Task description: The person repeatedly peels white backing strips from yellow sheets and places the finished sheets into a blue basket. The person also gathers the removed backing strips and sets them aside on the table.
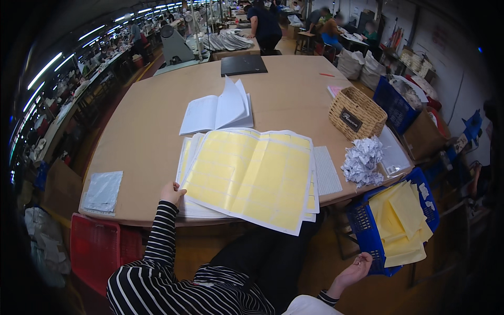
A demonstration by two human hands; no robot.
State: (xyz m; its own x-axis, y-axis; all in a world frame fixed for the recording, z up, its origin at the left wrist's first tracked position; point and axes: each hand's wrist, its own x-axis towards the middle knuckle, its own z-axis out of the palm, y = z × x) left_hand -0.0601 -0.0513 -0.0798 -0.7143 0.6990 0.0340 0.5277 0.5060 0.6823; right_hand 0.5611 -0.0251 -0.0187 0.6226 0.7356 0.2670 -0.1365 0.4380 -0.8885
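Note:
A large yellow sheet with white borders lies creased down its middle on a stack of similar sheets, its lower edge hanging past the table's front. At the sheet's left edge, my left hand pinches with fingers and thumb together. Low on the right, my right hand hovers beside a blue plastic basket, its fingers curled in; whatever they hold, if anything, is too small to make out. Folded yellow sheets and small white scraps lie in that basket.
On the brown table are an open notebook, a black flat case, a woven basket, a heap of white paper scraps and a grey plastic packet. A red chair stands left. People work farther back.

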